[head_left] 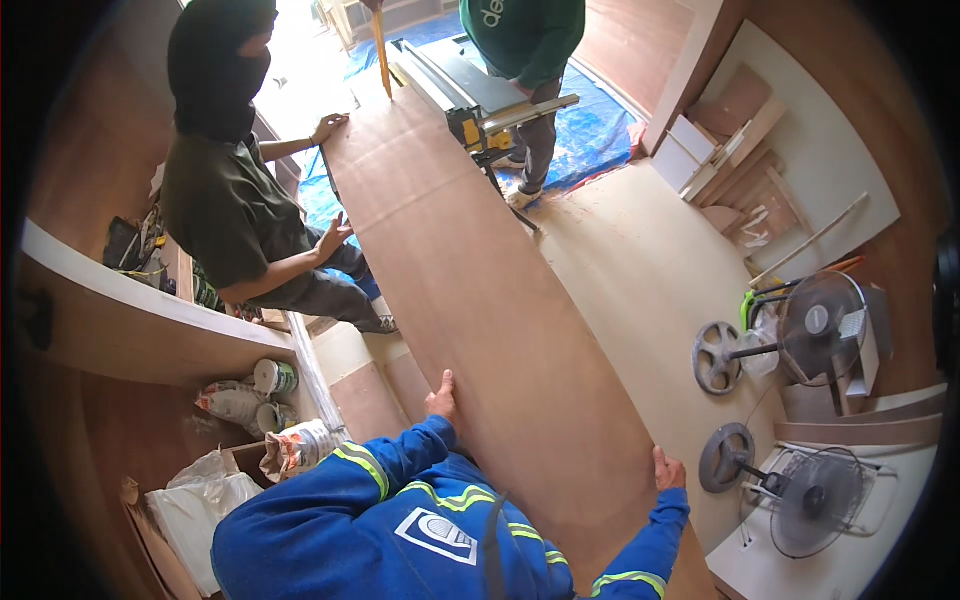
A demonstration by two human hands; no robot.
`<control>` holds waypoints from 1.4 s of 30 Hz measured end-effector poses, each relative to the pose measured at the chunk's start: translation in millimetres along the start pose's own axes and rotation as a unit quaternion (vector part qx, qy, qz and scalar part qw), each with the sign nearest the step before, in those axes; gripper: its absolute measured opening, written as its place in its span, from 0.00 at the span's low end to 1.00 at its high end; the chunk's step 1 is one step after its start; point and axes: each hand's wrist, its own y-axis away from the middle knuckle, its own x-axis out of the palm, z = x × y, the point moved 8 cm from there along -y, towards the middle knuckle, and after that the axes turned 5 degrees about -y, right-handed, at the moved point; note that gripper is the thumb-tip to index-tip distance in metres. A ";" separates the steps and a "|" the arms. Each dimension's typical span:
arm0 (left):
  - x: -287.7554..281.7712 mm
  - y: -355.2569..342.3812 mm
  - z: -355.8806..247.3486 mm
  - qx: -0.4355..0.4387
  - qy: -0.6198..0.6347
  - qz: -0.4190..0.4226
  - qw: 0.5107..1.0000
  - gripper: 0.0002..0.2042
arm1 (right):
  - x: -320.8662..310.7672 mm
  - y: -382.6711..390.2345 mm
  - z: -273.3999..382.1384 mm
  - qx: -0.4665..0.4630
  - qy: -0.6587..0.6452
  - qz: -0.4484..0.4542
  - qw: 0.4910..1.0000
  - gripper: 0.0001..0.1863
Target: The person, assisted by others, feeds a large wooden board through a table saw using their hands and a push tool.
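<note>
While left hand [441,396] and right hand [667,468] grasp the plywood sheet's [480,290] side edges, bare floor [640,270] lies right of the right hand.

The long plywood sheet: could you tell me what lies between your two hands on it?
In the head view, only bare brown sheet lies between the left hand and right hand.

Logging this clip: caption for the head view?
Left hand and right hand grip a long brown plywood sheet beside a table saw.
</note>
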 end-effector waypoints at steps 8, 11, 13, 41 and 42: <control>6.3 3.3 13.0 -0.005 -0.057 -0.018 0.998 0.51 | 12.5 -44.9 53.2 -0.025 0.103 -0.034 0.994 0.40; 0.8 25.3 -1.2 -0.002 -0.060 -0.013 0.998 0.49 | 14.4 -42.8 54.8 0.006 0.154 -0.013 0.988 0.38; -9.4 43.3 -24.1 0.004 -0.073 -0.002 0.997 0.47 | 23.8 -25.5 55.4 0.019 0.170 0.008 0.985 0.38; 114.0 -187.9 -527.3 0.445 -0.577 -0.202 0.655 0.35 | 4.3 -4.2 59.3 0.030 0.093 -0.022 0.995 0.32; 111.3 -183.7 -535.6 0.457 -0.564 -0.220 0.652 0.34 | 5.8 -11.2 67.7 0.053 0.086 -0.005 0.995 0.32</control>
